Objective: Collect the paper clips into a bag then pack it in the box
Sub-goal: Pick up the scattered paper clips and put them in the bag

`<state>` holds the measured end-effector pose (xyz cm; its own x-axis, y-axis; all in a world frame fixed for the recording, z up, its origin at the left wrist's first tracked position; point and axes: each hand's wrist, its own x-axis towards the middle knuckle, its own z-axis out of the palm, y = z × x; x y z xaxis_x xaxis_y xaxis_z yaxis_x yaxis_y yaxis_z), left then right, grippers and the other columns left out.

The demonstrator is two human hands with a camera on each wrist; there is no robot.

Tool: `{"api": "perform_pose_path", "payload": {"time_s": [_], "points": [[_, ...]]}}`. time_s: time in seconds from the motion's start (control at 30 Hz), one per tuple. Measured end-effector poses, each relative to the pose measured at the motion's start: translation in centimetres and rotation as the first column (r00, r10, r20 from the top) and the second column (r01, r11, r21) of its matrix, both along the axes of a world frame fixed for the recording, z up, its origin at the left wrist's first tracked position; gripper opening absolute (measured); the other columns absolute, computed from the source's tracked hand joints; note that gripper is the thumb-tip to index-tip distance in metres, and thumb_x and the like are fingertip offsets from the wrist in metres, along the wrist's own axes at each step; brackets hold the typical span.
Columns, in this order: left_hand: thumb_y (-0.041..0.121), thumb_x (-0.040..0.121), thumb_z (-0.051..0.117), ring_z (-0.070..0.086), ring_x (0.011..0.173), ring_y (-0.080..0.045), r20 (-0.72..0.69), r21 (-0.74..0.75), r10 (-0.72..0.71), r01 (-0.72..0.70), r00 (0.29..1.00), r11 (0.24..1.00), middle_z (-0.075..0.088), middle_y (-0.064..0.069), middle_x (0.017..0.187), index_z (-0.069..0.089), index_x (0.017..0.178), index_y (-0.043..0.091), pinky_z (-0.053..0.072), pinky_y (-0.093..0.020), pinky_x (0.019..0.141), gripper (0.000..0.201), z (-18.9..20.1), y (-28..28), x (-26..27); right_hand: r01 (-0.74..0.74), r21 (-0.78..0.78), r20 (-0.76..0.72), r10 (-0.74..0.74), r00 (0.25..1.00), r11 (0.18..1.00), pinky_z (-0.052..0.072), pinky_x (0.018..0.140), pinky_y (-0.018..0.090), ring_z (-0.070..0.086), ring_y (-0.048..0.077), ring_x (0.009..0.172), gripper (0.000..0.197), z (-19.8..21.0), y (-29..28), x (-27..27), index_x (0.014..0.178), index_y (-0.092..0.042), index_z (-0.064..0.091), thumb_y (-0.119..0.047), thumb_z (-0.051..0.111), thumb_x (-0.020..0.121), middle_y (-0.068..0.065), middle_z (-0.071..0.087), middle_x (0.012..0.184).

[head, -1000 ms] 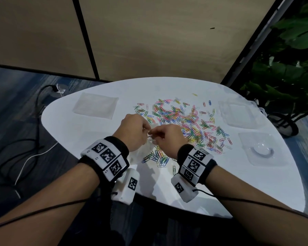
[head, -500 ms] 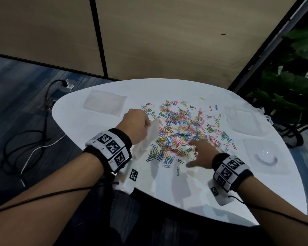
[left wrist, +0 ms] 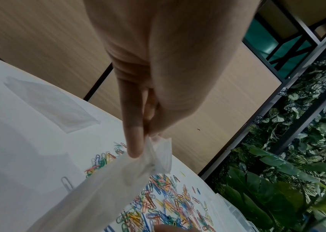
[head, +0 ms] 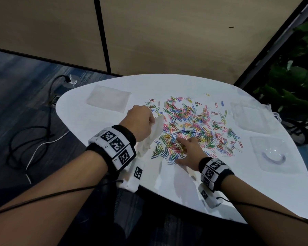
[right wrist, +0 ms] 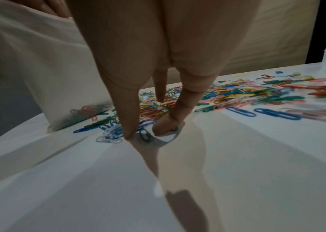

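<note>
On white table: left hand pinches clear bag by its top edge, few clips inside. Right hand spread, fingertips down on paper clips pile's near edge.

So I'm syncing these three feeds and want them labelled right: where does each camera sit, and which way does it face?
Head: on the head, looking down at the table; both forearms, left hand, right hand.
Left wrist: along the left hand, whose fingers pinch the bag.
Right wrist: along the right hand, fingertips on the table.
All views share the paper clips.
</note>
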<state>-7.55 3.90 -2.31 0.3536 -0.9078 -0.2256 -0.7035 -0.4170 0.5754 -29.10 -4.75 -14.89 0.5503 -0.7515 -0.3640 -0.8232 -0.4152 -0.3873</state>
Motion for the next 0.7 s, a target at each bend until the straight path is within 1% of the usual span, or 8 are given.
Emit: {"api": "perform_pose_path", "payload": {"time_s": [0.1,0.17,0.33,0.43,0.53,0.6,0.63,0.7], "points": [[0.002,0.092,0.055,0.072,0.092,-0.03,-0.014,0.002,0.001,0.0,1.0,1.0,0.071,-0.013,0.111,0.075,0.107,0.011,0.059,-0.038,0.09,0.027,0.0,0.1,0.2,-0.041,-0.06,0.015,0.042,0.999,0.997,0.044,0.102,0.031,0.056,0.026,0.11,0.066,-0.3,-0.2,0.8,0.144,-0.026,0.044,-0.027,0.073,0.084,0.011,0.029,0.145],[0.002,0.093,0.054,0.072,0.092,-0.03,-0.017,0.008,-0.008,0.008,1.0,1.0,0.071,-0.013,0.11,0.075,0.107,0.011,0.059,-0.038,0.09,0.026,-0.1,0.2,0.2,-0.079,-0.121,0.001,0.08,0.997,0.99,0.043,0.105,0.033,0.054,0.029,0.117,0.053,-0.4,-0.1,1.2,0.139,-0.022,0.053,-0.023,0.068,0.088,0.011,0.036,0.144],[0.001,0.092,0.054,0.072,0.087,-0.028,-0.009,0.01,-0.024,0.024,1.0,1.0,0.072,-0.012,0.105,0.076,0.104,0.012,0.06,-0.038,0.088,0.027,-0.1,0.1,-0.1,-0.101,-0.225,0.039,0.113,0.993,0.969,0.052,0.085,0.028,0.063,0.024,0.09,0.021,0.0,-0.3,1.3,0.108,-0.014,0.075,-0.016,0.067,0.089,0.009,0.064,0.101],[0.001,0.092,0.053,0.071,0.087,-0.028,-0.002,0.014,-0.033,0.033,0.999,0.999,0.073,-0.013,0.103,0.076,0.104,0.013,0.059,-0.038,0.089,0.029,0.0,0.1,-0.1,-0.022,-0.193,0.096,0.041,0.995,0.981,0.051,0.076,0.025,0.065,0.021,0.081,0.016,0.2,-0.8,0.6,0.101,-0.015,0.078,-0.015,0.069,0.087,0.006,0.072,0.089],[0.002,0.092,0.054,0.071,0.088,-0.028,0.002,0.014,-0.033,0.033,0.999,0.999,0.073,-0.013,0.102,0.076,0.105,0.013,0.059,-0.038,0.09,0.028,0.0,0.2,-0.1,0.214,-0.021,0.183,-0.207,0.961,0.977,0.049,0.072,0.019,0.068,0.016,0.076,0.011,1.0,-1.7,-0.1,0.093,-0.012,0.079,-0.018,0.075,0.084,0.002,0.074,0.083],[0.002,0.093,0.054,0.071,0.089,-0.028,0.003,0.018,-0.033,0.032,0.999,0.999,0.073,-0.013,0.102,0.075,0.106,0.013,0.059,-0.037,0.091,0.027,0.1,0.1,-0.1,0.303,0.136,0.247,-0.328,0.912,0.943,0.055,0.071,0.02,0.07,0.012,0.073,0.01,1.6,-2.5,-0.2,0.089,-0.014,0.079,-0.021,0.078,0.081,-0.002,0.075,0.078],[0.003,0.093,0.055,0.071,0.089,-0.028,0.007,0.018,-0.032,0.032,0.999,0.999,0.073,-0.013,0.103,0.075,0.106,0.013,0.059,-0.037,0.09,0.027,0.1,0.1,-0.2,0.322,0.237,0.309,-0.385,0.87,0.917,0.059,0.075,0.027,0.072,0.015,0.075,0.01,2.3,-2.7,0.0,0.088,-0.014,0.079,-0.02,0.078,0.081,0.001,0.076,0.08],[0.003,0.093,0.055,0.071,0.089,-0.029,0.011,0.015,-0.03,0.03,0.999,0.999,0.072,-0.012,0.106,0.076,0.107,0.013,0.059,-0.037,0.09,0.027,0.1,-0.1,-0.2,0.303,0.472,0.455,-0.523,0.721,0.828,0.059,0.085,0.036,0.073,0.023,0.082,0.012,4.1,-2.8,0.7,0.092,-0.006,0.077,-0.01,0.077,0.08,0.014,0.076,0.093]]}}
